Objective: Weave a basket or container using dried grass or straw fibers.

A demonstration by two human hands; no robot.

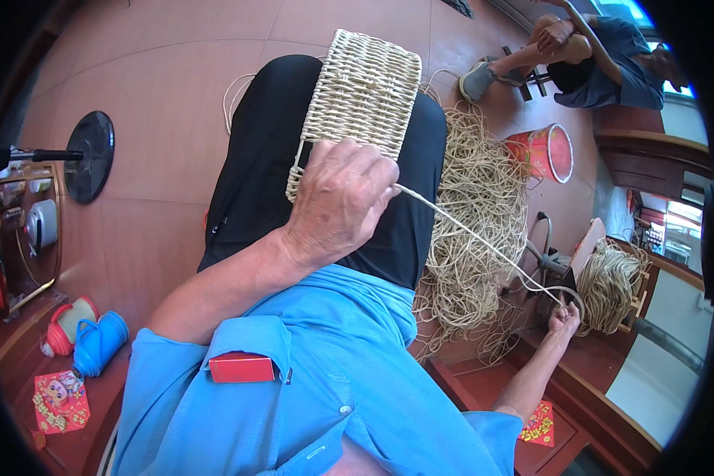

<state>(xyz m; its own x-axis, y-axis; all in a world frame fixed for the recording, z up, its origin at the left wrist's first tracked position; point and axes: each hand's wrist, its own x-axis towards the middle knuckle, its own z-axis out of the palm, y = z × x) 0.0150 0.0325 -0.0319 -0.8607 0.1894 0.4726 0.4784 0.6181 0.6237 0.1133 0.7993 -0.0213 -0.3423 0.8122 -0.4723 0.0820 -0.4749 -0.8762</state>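
A cream-coloured woven cord panel (362,91), basket-like, lies across my lap, its frame rods showing bare near the lower left. My left hand (341,194) is closed over its lower end; the fingertips are mostly hidden underneath. From beside those fingers a pale twisted cord (472,232) stretches taut down to the right. Out at arm's length, my right hand (563,319) pinches the cord's other stretch, with a loop of it curving near the fingers.
A large heap of loose cord (480,230) lies on the floor to my right, beside a red bucket (559,152). Past my right hand is a coiled cord bundle (611,285). Another person (611,63) sits far right. A black round stand base (91,157) and blue bottle (101,343) are left.
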